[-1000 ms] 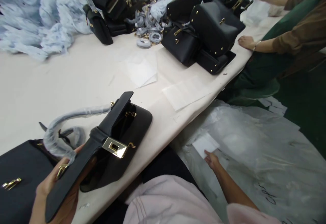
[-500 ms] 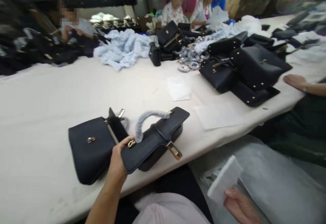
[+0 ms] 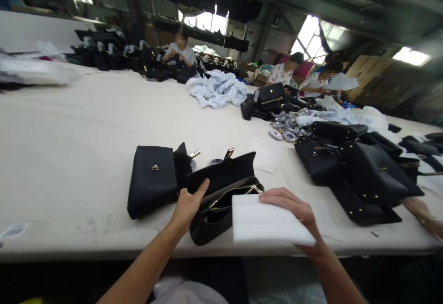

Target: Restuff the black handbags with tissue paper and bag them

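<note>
Black flap handbag [image 3: 212,230] sits open on the counter [image 3: 86,156], near its front edge, my left grip [image 3: 188,205] pinching the raised flap [image 3: 226,172]; it looks light, semi-stiff, best held there. My right grip [image 3: 290,206] clasps a white foam-like pad [image 3: 263,225], probably soft.

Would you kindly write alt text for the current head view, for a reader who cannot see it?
A person's left hand holds up the flap of an open black handbag on a pale table, while the right hand holds a white slab beside it. Another black bag lies to the left; a pile of bags is at right.
</note>
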### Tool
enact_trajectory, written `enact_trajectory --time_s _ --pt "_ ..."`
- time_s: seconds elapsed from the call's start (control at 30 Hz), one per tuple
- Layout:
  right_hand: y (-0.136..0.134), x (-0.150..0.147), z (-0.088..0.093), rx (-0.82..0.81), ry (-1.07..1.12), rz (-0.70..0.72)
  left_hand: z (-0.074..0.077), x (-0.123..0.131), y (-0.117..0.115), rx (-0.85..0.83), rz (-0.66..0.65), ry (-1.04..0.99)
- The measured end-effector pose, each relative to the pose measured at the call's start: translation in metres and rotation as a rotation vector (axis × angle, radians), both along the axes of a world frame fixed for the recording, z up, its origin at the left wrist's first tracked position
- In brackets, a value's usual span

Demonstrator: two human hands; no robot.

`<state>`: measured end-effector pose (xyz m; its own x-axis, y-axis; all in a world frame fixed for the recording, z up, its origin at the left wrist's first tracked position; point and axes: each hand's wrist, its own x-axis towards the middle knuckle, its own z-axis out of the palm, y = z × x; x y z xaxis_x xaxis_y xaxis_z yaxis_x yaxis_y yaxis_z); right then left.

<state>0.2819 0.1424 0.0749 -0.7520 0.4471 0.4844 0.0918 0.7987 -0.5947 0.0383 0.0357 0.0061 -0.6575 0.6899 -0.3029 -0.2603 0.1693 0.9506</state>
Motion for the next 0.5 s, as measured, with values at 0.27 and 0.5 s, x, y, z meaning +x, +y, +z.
enact_trajectory --time_s 0.27,0.5 --pt "0.010 -0.051 0.005 0.295 -0.412 -0.178 0.007 0.014 -0.006 0.089 -0.072 0.153" --pt "0.030 -0.060 0.004 0.375 -0.766 -0.121 0.000 0.018 -0.014 0.011 -0.113 0.250"
